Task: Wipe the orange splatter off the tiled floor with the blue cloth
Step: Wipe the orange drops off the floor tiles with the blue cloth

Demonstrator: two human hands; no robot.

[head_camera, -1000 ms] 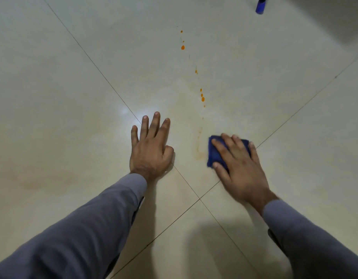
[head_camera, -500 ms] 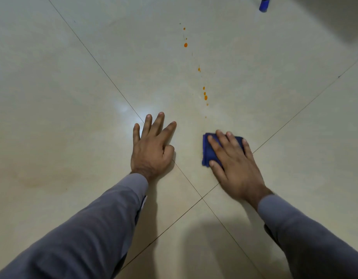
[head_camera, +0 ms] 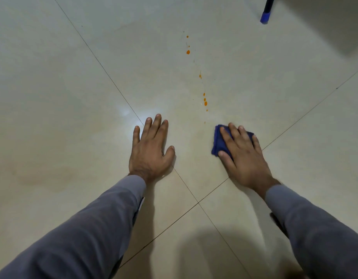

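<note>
Over the last second the right hand [head_camera: 242, 156] has carried the cloth [head_camera: 219, 142] left across the tile and then back out to the right, so it now lies a little right of the line of drops rather than on it. The faint orange smear that showed just left of the cloth a second ago is almost gone; only a pale haze remains on the floor [head_camera: 73, 97] between the two hands. That suggests the nearest part of the spill has been lifted, while the rest is untouched.

The splatter [head_camera: 205, 103] still runs away from the person in a broken line: one tiny dot just beyond the cloth's far left corner, a cluster of drops a bit farther, a single drop beyond that, and a few more at the far end. All of them lie farther out than the cloth, so most of the wiping is judged still to come, and the next strokes need to reach forward.

The right hand lies flat on the folded cloth, fingers straight and slightly spread, pressing it to the tile; blue shows past the fingertips and along the thumb side. The left hand [head_camera: 150, 150] is also flat and open, palm down on bare tile beside a grout line, holding nothing and apparently bracing the body.

A dark leg with a blue foot [head_camera: 264, 18] stands at the far right, well apart from the spill.
</note>
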